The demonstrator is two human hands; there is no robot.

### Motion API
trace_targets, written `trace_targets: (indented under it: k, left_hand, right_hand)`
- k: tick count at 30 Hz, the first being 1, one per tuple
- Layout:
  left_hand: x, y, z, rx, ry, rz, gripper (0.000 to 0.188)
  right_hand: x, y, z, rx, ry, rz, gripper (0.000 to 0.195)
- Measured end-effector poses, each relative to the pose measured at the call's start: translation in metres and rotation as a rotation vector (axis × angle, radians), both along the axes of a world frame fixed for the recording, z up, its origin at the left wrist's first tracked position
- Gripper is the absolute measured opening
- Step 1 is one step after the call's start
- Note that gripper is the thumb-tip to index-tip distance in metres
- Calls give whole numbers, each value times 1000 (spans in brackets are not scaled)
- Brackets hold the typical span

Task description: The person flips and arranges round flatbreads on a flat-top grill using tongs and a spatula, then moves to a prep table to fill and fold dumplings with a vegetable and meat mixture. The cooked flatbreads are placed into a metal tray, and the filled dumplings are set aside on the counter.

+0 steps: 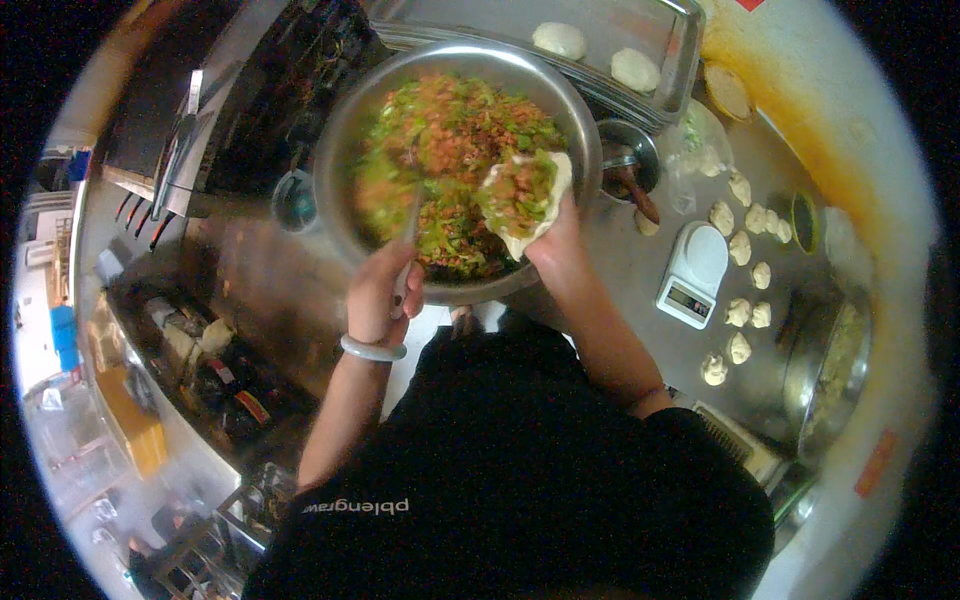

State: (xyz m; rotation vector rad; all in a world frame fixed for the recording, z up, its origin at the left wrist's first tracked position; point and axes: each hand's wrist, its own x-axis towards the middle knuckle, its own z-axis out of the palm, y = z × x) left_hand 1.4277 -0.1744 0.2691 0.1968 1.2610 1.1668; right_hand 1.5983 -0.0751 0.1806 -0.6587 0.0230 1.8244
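A wide stainless steel bowl sits before me, heaped with a chopped orange-and-green filling. My left hand, with a pale bangle at its wrist, grips the light handle of a thin metal utensil. The utensil's far end reaches over the filling and is blurred, so its shape is unclear. On my right hand rests an open dough wrapper, cupped over the bowl's right side. A mound of filling covers most of the wrapper; the fingers beneath it are hidden.
Two dough rounds lie on stacked metal trays beyond the bowl. To the right are a small metal pot, a white kitchen scale and several dough pieces. A large metal basin stands at far right.
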Motion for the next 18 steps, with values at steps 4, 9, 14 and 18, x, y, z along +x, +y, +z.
trace_targets:
  k: [4,9,14,18]
  left_hand:
    - [10,-14,-3,122,585,-427,26]
    - [17,-32,-47,620,1607,-758,44]
    - [5,-31,-51,418,1271,-415,39]
    - [-11,1,-56,166,1038,-499,30]
  right_hand:
    - [-38,16,22,75,104,-1,44]
    - [-46,20,25,-160,115,103,46]
    - [-45,13,19,19,287,71,42]
    - [-39,11,-8,38,295,136,42]
